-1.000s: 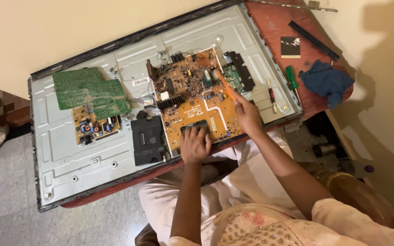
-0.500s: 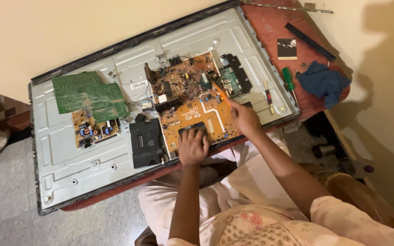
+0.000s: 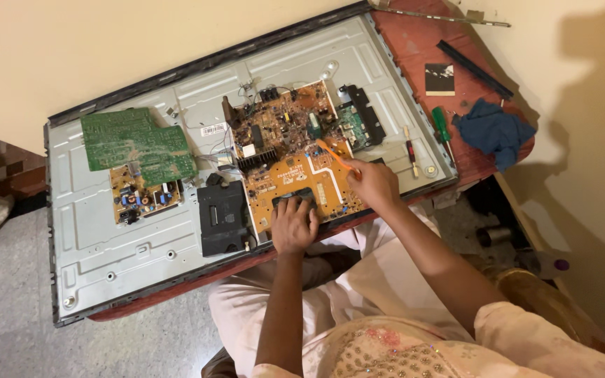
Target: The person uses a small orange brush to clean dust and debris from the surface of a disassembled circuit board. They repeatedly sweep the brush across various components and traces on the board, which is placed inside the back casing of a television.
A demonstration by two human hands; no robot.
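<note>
A large flat television back panel (image 3: 141, 259) lies face down on a red-brown table (image 3: 414, 49). On it sits a big orange-brown circuit board (image 3: 288, 150). My left hand (image 3: 294, 224) presses flat on the near edge of this board, over a dark component. My right hand (image 3: 372, 183) grips a thin orange-handled tool (image 3: 333, 155) whose tip rests on the board's right part. A green circuit board (image 3: 138, 145) lies at the panel's left, partly over a small orange board (image 3: 141, 199).
A black box (image 3: 223, 217) sits left of my left hand. On the table's right end lie a green-handled screwdriver (image 3: 442, 127), a red-handled tool (image 3: 410, 150), a blue cloth (image 3: 495, 129), a dark square piece (image 3: 440, 78) and a black strip (image 3: 474, 68). Grey floor lies at the left.
My right hand has moved a little left along the board with the orange tool. My left hand stays pressed on the board's near edge.
</note>
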